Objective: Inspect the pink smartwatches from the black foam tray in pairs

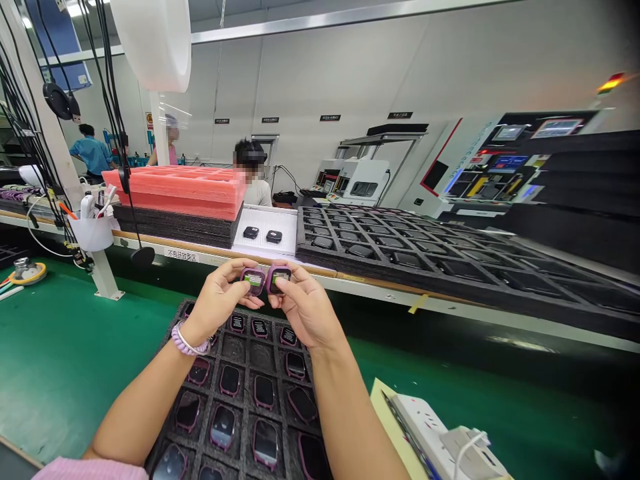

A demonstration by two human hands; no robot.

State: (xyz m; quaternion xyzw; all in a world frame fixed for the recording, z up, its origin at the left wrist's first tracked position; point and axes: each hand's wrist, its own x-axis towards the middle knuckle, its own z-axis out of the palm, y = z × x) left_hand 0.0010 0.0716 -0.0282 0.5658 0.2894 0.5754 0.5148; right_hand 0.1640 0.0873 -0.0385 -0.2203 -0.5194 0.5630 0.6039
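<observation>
My left hand (223,297) pinches a purple-framed smartwatch body (254,280) with a lit screen showing green. Close beside it, my right hand (305,303) grips a second purple watch body (277,275), its thumb over part of the lit screen. Both are held up side by side above the far end of a black foam tray (246,383). Purple watch bodies, such as one dark-screened watch (230,381), lie in the tray's pockets. Some in the far row have lit text on their screens. Two pockets below my hands hold no watch.
A shelf ahead carries pink foam trays (185,193), a white box (263,243) with two black pieces, and a large black foam tray (380,257). A power strip (425,427) lies at right. Cables (117,100) hang at left. Several people are farther back.
</observation>
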